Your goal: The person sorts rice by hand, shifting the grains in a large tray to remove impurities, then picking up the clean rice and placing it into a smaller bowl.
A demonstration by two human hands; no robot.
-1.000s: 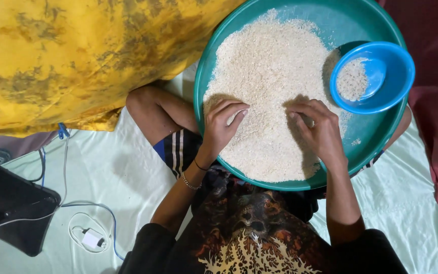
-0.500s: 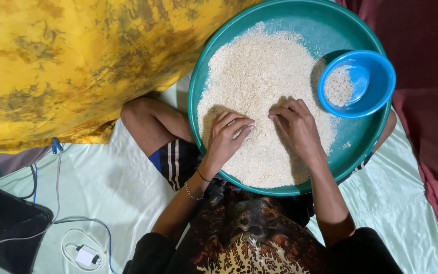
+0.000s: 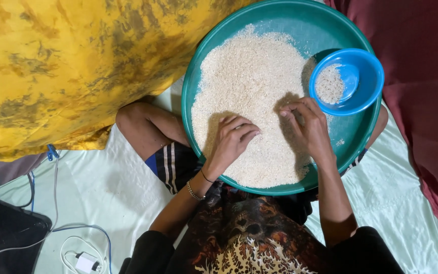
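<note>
A large round green tray (image 3: 214, 56) rests on my lap, covered with a spread of white rice (image 3: 252, 76). A small blue bowl (image 3: 358, 68) with a little rice in it sits on the tray's right side. My left hand (image 3: 231, 139) lies on the rice near the tray's front, fingers curled and touching the grains. My right hand (image 3: 307, 124) rests on the rice just below the blue bowl, fingertips pinched together on the grains. A thin bracelet circles my left wrist.
A yellow patterned cloth (image 3: 51, 66) fills the upper left. Dark red fabric (image 3: 427, 101) runs down the right. I sit on a pale green sheet (image 3: 112, 193). A black bag (image 3: 3, 238) and white cables with a charger (image 3: 84, 261) lie at lower left.
Both hands have slid toward each other over the rice, and the right hand's fingers have gone from spread to pinched. The camera view has shifted slightly.
</note>
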